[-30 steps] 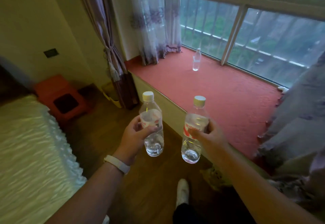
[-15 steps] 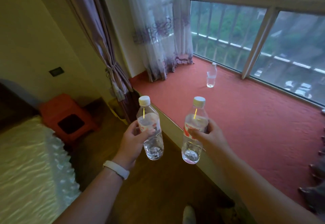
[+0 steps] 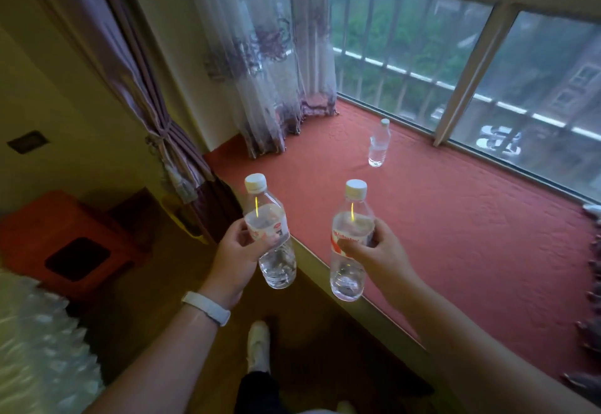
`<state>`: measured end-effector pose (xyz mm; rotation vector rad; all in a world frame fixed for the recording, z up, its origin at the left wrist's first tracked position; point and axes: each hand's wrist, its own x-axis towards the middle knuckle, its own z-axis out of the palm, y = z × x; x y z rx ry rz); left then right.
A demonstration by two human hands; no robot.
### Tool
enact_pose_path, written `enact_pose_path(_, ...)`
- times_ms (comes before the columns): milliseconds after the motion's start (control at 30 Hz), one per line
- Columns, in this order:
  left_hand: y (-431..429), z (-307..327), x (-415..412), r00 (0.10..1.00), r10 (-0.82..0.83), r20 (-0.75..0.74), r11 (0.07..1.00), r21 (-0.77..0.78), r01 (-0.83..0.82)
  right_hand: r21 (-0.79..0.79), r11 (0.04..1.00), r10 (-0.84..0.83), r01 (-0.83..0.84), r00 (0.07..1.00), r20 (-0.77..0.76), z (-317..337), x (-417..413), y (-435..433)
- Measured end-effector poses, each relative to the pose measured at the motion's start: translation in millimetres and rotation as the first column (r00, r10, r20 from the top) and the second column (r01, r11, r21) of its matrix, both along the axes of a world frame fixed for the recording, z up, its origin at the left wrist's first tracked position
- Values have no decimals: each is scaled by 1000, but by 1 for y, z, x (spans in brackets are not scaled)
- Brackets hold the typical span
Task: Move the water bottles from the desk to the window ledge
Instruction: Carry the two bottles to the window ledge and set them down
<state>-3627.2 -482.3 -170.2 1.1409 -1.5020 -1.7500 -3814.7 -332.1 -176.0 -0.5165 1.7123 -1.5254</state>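
Left grip (image 3: 237, 257): curled round left bottle (image 3: 278, 267), part full of water.
Right grip (image 3: 380, 257): holding right bottle (image 3: 347, 272), part full.
Ledge (image 3: 455, 234): far bottle (image 3: 379, 143) upright, fill level unclear.

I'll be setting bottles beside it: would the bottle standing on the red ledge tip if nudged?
Probably: the standing bottle is tall and narrow. The ledge cover looks textured, so it would likelier topple than slide. Once down, its round body could roll.
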Motion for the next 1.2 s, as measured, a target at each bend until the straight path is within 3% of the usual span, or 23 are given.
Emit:
enact_pose_path(333,-172,-14,-48,973,-229,-7,973,42,229,61,971,-226,231,970,-90,-6,-7,-162)
enact_pose_path(500,-243,-17,-72,946,-323,-31,945,53,324,16,950,-307,310,946,-108,4,-12,-218)
enact_pose_path(867,-315,-35,-149,904,-425,45,905,24,425,60,885,-457,462,886,-76,-16,-61,-255)
enact_pose_path(1200,-346,-48,-235,858,-484,173,873,31,486,88,873,-483,479,876,19,-43,-140,-278)
